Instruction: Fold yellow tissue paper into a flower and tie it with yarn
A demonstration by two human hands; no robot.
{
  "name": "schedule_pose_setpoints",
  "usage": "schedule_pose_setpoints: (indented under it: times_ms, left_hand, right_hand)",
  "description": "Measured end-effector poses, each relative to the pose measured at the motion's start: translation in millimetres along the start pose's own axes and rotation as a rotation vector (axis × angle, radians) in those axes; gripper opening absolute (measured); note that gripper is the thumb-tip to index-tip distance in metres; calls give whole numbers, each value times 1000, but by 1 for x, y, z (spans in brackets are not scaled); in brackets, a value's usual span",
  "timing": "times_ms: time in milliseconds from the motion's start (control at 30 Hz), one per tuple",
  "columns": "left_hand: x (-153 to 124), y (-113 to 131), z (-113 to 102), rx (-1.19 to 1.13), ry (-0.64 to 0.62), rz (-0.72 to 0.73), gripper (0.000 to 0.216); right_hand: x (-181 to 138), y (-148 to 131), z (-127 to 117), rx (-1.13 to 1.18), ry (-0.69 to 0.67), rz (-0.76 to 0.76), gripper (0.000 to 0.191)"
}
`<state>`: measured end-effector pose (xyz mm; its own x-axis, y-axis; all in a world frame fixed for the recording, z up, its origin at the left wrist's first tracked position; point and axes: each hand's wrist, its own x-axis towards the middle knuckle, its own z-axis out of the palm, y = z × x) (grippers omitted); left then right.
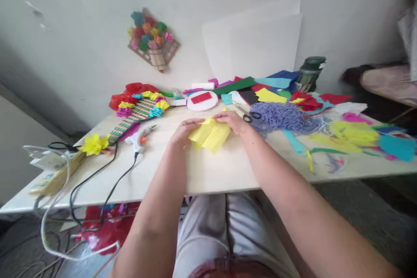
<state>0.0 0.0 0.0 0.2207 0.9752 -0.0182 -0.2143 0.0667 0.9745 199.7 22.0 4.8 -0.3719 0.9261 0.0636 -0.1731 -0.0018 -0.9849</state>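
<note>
Over the near middle of the white table (218, 178), a piece of yellow crepe paper (211, 137) is held between my two hands. My left hand (185, 130) grips its left upper edge. On the opposite side, my right hand (233, 121) pinches the upper right edge. The paper hangs down with a crease in it, and the fingertips are partly hidden behind it. Just beyond my right hand lie black-handled scissors (251, 116). A white oval piece (192, 105) bearing a red rectangle (201, 97) sits behind the hands.
To the left are a hot glue gun (134, 140) with its cord, a yellow paper flower (94, 144), a power strip (60, 174) and a striped woven piece (137, 113) with paper flowers. Purple yarn (286, 115) and coloured scraps cover the right. A dark jar (311, 74) stands behind.
</note>
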Motion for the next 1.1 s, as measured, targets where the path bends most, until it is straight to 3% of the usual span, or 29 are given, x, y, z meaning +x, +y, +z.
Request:
schedule_pose_setpoints:
  times_ms: [267, 433, 767, 1100]
  left_hand:
    - [-2, 0, 0, 2, -23, 9, 24]
    - [-2, 1, 1, 23, -34, 36, 23]
    - [-2, -2, -2, 87, -72, 35, 41]
    - [0, -2, -2, 131, -80, 19, 42]
  right_hand:
    - [-1, 0, -1, -1, 12, -10, 18]
    - [-5, -2, 1, -24, 10, -97, 11]
    - [-2, 1, 7, -126, 72, -107, 29]
    - [-1, 2, 8, -203, 149, -97, 17]
